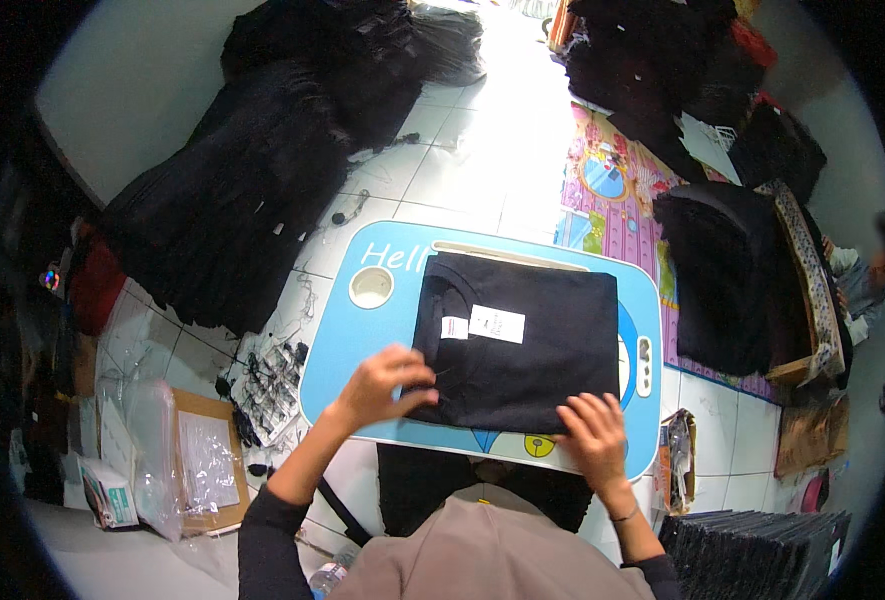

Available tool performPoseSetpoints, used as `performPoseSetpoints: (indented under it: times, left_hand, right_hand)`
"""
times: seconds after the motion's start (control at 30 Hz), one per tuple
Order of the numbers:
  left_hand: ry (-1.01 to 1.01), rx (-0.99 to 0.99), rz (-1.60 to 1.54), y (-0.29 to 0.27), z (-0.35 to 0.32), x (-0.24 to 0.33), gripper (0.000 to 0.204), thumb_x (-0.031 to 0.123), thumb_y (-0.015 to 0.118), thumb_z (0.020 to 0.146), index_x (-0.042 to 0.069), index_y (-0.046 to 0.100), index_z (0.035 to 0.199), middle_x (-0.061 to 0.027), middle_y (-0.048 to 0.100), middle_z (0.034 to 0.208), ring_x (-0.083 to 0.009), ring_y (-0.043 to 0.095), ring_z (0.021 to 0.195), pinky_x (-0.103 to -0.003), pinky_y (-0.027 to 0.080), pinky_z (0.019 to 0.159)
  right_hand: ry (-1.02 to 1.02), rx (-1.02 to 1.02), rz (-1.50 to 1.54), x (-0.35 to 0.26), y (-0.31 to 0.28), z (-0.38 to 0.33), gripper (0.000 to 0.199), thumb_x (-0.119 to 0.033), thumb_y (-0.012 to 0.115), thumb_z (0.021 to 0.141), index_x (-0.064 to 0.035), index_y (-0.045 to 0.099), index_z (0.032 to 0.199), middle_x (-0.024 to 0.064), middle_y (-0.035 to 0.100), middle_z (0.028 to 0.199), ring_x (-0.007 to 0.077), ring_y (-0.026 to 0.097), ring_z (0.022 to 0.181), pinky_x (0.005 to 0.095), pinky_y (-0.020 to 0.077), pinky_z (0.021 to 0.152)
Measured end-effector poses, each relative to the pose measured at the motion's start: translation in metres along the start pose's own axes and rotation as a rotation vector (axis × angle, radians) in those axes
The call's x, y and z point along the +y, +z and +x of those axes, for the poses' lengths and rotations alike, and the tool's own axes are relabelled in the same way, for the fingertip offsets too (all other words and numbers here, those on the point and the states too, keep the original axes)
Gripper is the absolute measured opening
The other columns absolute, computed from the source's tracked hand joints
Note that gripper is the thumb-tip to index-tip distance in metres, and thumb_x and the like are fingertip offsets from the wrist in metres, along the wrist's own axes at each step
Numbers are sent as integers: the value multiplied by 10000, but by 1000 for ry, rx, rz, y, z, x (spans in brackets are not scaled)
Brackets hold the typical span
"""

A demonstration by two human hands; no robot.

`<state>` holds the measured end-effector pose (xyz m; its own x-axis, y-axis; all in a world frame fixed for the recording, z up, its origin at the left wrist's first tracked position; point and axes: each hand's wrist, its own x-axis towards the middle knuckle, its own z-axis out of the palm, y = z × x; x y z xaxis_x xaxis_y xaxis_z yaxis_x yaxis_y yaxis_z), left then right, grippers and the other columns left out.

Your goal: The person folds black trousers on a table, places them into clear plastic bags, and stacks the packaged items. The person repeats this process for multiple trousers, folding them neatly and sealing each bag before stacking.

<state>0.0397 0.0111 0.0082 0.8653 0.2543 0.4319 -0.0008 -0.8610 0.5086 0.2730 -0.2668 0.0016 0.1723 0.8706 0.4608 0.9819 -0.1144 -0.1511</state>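
A folded black shirt (552,370) lies flat on a small blue table (367,340) in front of me. Its neckline faces left, with a small neck label (453,328) inside and a white card tag (497,324) on top. My left hand (387,385) is at the shirt's left edge, its fingers loosely bent and apart, holding nothing. At the near right corner rests my right hand (594,430), fingers spread on the cloth and the table's edge.
Large heaps of black garments (242,190) lie at the left and far right. Black cloth (717,280) fills a box at right. A stack of dark packed pieces (757,550) stands near right. Clear plastic bags (157,450) and cardboard are at left, beside thread scraps (267,390).
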Motion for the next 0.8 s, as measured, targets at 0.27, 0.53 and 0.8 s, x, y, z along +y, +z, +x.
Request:
performPoseSetpoints:
  times: [0.27, 0.53, 0.8]
  left_hand:
    - [24, -116, -62, 1, -24, 3, 196, 146, 741, 779, 41, 692, 938, -70, 645, 953, -220, 657, 807, -304, 545, 692]
    - [570, -178, 618, -9, -14, 13, 59, 93, 623, 740, 108, 595, 789, -1, 553, 913, -114, 594, 834, -222, 512, 685]
    - [-252, -487, 146, -48, 34, 56, 185, 180, 736, 787, 33, 675, 881, -80, 666, 863, -230, 654, 776, -342, 527, 691]
  right_hand:
    - [353, 26, 39, 31, -8, -28, 491, -70, 783, 664, -99, 653, 1137, 107, 567, 1185, 288, 544, 1086, 417, 436, 912]
    - [142, 52, -1, 35, -32, -34, 261, 18, 660, 706, -11, 612, 960, 119, 579, 929, 293, 579, 841, 384, 493, 708]
    - [427, -204, 310, 19, -59, -11, 299, 43, 609, 832, 6, 638, 1128, 182, 639, 1115, 328, 628, 1013, 369, 512, 853]
